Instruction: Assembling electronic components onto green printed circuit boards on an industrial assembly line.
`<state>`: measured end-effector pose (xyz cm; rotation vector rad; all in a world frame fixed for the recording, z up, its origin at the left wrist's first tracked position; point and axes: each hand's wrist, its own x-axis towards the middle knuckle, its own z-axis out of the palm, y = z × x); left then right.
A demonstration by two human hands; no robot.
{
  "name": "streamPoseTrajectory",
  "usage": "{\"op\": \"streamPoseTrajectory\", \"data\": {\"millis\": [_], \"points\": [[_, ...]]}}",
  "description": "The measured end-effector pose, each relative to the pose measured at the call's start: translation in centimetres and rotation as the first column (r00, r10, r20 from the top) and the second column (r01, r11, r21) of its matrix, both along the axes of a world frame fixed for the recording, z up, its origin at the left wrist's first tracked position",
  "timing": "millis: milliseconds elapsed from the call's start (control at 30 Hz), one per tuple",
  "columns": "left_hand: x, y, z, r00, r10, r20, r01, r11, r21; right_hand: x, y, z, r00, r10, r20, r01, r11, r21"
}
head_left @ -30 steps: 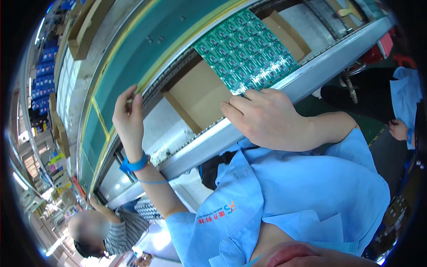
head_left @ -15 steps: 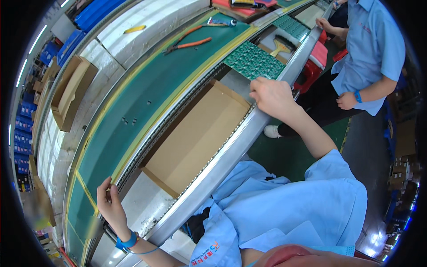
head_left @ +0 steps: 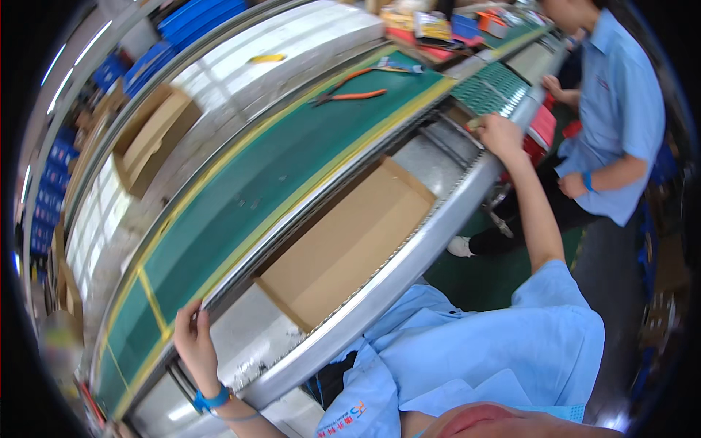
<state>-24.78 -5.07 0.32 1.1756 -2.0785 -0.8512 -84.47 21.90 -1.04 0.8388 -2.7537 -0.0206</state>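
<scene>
My left hand [head_left: 196, 342] is over the near rail of the line, its thumb and fingers curled together. Anything between the fingertips is too small to make out. My right hand [head_left: 502, 137] reaches forward to the right end of the frame, fingers bent in. A blurred yellowish patch shows at its fingertips; its kind is unclear. Just beyond that hand lie green circuit board panels [head_left: 491, 89]. Between my hands, an open shallow cardboard box [head_left: 350, 244] sits in the metal frame. The brush with a yellow handle is not visible now.
Orange-handled pliers [head_left: 358, 95] lie on the green belt [head_left: 241, 190] with a few tiny dark parts. A long cardboard box [head_left: 157, 142] and a yellow cutter-like tool [head_left: 267, 58] rest on the white ledge behind. A co-worker [head_left: 613, 117] in blue stands at the right.
The view has shifted, so the line appears farther right and lower. My right hand has moved forward along the frame. The near green panel has left its place, baring metal rails there.
</scene>
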Motion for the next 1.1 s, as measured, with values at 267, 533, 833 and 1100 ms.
{"op": "streamPoseTrajectory", "data": {"millis": [267,533,833,1100], "points": [[-2.8,-0.5,-0.1,0.999,-0.038,0.002,0.038,0.998,-0.053,6.8,-8.7,1.2,0.767,0.632,0.109,-0.497,0.694,-0.522],[-1.9,1.2,-0.3,0.989,-0.05,0.139,0.062,0.995,-0.083,21.2,-22.8,0.2,0.279,0.93,0.241,-0.791,0.365,-0.491],[-1.0,1.1,0.5,0.988,0.033,0.15,0.007,0.967,-0.255,25.8,-29.3,0.8,-0.031,0.957,0.289,-0.901,0.098,-0.423],[9.7,-4.1,-0.3,0.837,0.472,-0.276,-0.514,0.851,-0.104,18.8,-29.6,0.3,-0.179,0.919,0.351,-0.851,0.034,-0.524]]}}
